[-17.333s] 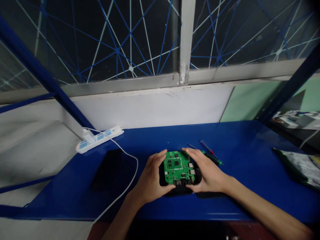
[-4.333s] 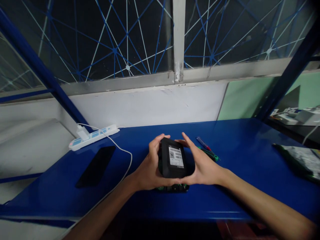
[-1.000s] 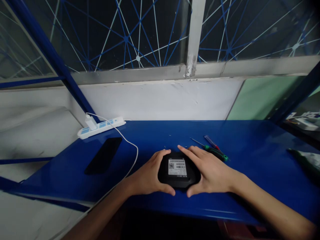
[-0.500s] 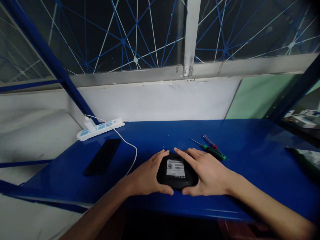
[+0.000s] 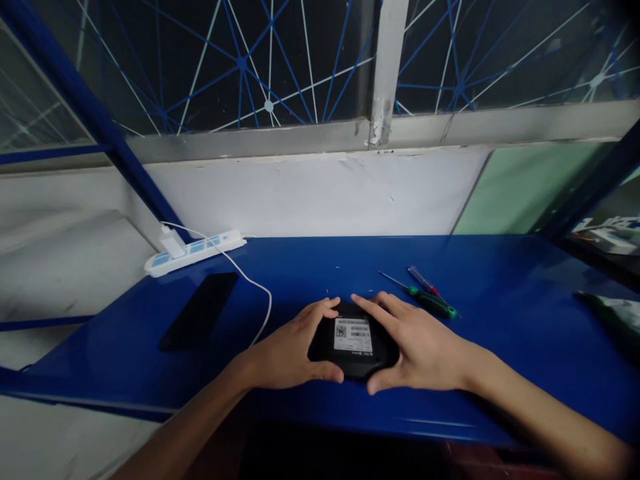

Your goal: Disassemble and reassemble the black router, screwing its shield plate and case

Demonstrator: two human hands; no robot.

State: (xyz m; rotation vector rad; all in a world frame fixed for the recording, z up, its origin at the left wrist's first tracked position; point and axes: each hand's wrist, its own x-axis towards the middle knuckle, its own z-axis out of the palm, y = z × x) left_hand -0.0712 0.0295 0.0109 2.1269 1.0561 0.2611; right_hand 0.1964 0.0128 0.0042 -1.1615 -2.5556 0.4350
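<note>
Between my hands is a black, rounded plastic device (image 5: 345,363) with a white label (image 5: 353,335) facing up, printed with a QR code and barcodes. My left hand (image 5: 295,343) grips its left side, thumb at the near edge and fingers at the far edge. Around the right side curls my right hand (image 5: 415,340), its thumb at the near right corner and its index finger along the far edge. What kind of device it is, I cannot tell. Beyond my right hand lie a green-handled screwdriver (image 5: 434,303) and a second screwdriver with a clear and red handle (image 5: 423,280).
A black phone-like slab (image 5: 200,311) lies left on the blue table (image 5: 300,257). Behind it, a white power strip (image 5: 197,252) holds a plugged-in charger (image 5: 173,241), whose white cable (image 5: 269,293) runs toward my left forearm. A dark green and white packet (image 5: 610,317) rests at the right.
The view has shifted slightly. Both hands stay around the black device, with my left thumb and fingers slightly repositioned along its edge.
</note>
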